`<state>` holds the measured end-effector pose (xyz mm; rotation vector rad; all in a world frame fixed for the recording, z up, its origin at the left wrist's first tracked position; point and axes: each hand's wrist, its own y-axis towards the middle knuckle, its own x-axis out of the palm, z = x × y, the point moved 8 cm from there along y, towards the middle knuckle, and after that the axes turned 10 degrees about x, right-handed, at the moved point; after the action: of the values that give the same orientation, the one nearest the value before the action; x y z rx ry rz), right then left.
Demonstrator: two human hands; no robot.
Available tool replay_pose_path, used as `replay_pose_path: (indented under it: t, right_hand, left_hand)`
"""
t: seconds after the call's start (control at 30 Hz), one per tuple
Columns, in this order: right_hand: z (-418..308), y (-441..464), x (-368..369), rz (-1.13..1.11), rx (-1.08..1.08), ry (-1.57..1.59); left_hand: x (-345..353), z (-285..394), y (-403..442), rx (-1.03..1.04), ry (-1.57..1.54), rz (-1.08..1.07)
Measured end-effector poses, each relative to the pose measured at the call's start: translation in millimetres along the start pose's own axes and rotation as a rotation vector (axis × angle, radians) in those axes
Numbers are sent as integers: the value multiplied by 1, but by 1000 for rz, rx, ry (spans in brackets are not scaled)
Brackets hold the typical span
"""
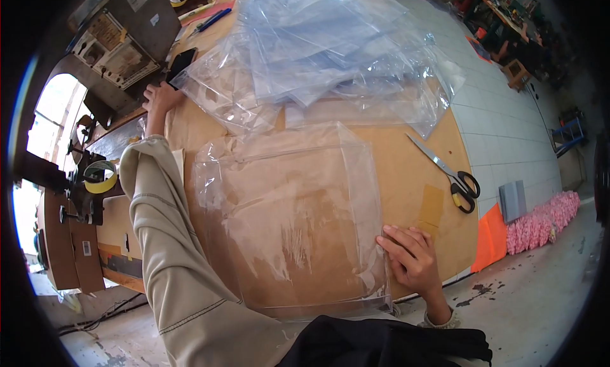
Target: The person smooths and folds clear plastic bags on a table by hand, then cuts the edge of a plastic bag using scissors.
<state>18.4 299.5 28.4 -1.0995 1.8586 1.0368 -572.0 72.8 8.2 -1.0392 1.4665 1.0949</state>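
Note:
A clear plastic bag or cover (286,221) lies flat on the brown-covered table in front of me, its seams and folded side edges showing. My right hand (413,259) rests at its right edge, fingers stretched out and touching the plastic. Far to the left, my left hand (163,100) is at the table's edge with bent fingers, close to a black phone-like object (182,63); whatever it may hold is hidden. Beyond the flat cover sits a heap of clear plastic sheets (330,49). Black-handled scissors (448,173) lie open to the right.
A yellow tape roll (100,176) hangs by a clamp-like black fixture at left. Blue cutter (213,20) lies at the back left. Past the table's right edge are an orange sheet (489,240), grey sheets (512,202) and a pink bundle (543,224). Another person works in the far right background.

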Motion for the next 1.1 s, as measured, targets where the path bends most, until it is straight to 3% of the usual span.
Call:
replay_pose_path:
  t: [0.13, 0.3, 0.4, 0.43, 0.53, 0.63, 0.73, 0.97, 1.1]
  right_hand:
    - [0, 0, -1, 8, 10, 2]
    - [-1, 1, -2, 23, 12, 17]
    - [-2, 1, -1, 27, 9, 20]
    - [-1, 1, -1, 29, 11, 23]
    - [-1, 0, -1, 30, 18, 33]
    - [-2, 1, -1, 31, 14, 30]
    - [-2, 1, -1, 30, 13, 26]
    - [-3, 1, -1, 24, 10, 15]
    - [-3, 2, -1, 28, 11, 27]
  left_hand:
    - [-4, 9, 0, 195, 105, 7]
    - [4, 9, -4, 53, -124, 111]
    - [-2, 7, 0, -47, -205, -4]
    - [14, 5, 24, 94, -193, -143]
    - [43, -12, 48, 119, -246, -162]
    - [0, 5, 5, -36, -285, 23]
    - [-43, 24, -17, 154, -124, 149]
    - [-170, 48, -69, 460, 231, 671]
    - [-229, 45, -89, 573, 244, 818]
